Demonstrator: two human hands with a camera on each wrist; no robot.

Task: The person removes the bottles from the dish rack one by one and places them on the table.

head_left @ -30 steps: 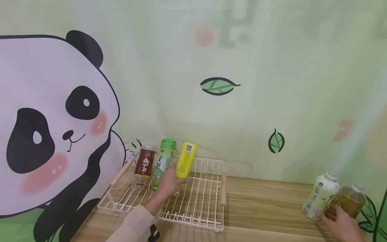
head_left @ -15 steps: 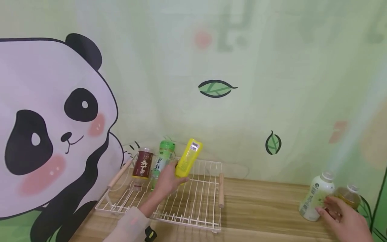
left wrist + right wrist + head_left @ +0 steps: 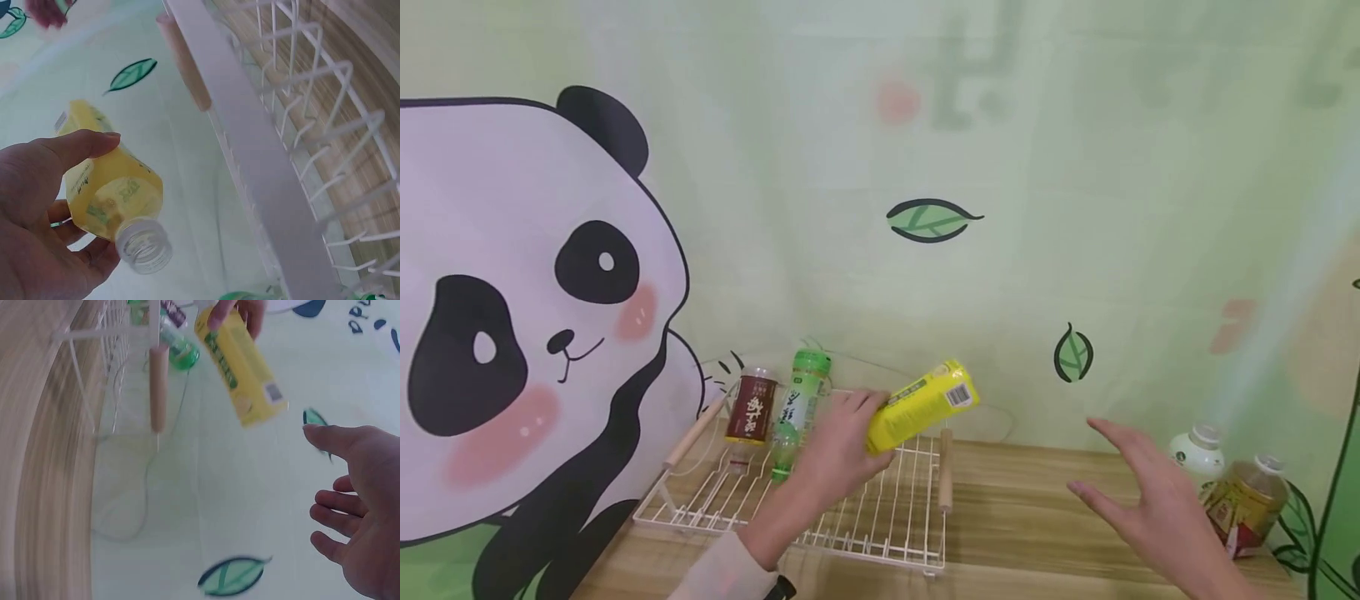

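My left hand [image 3: 831, 454] grips a yellow plastic bottle [image 3: 925, 406], tilted with its base up to the right, above the white wire rack [image 3: 880, 559]. In the left wrist view the thumb lies along one side of the bottle [image 3: 119, 184], and its clear threaded neck [image 3: 145, 245] points down. My right hand [image 3: 1150, 500] hangs to the right of the rack, thumb and fingers spread, holding nothing. The right wrist view has the bottle's base [image 3: 259, 412] facing this hand [image 3: 369, 494], a gap between them.
On the rack's left, a dark-red-labelled bottle [image 3: 752, 408] and a green bottle [image 3: 805, 392] rest neck down. A white bottle [image 3: 1197, 454] and an amber bottle [image 3: 1243, 504] stand at the table's right. Wooden handles [image 3: 946, 471] flank the rack. A panda-printed cloth [image 3: 1000, 292] hangs behind.
My left hand has lifted the yellow bottle from the rack and tipped it rightward. My right hand has left the bottles at the right and moved left, fingers spreading.
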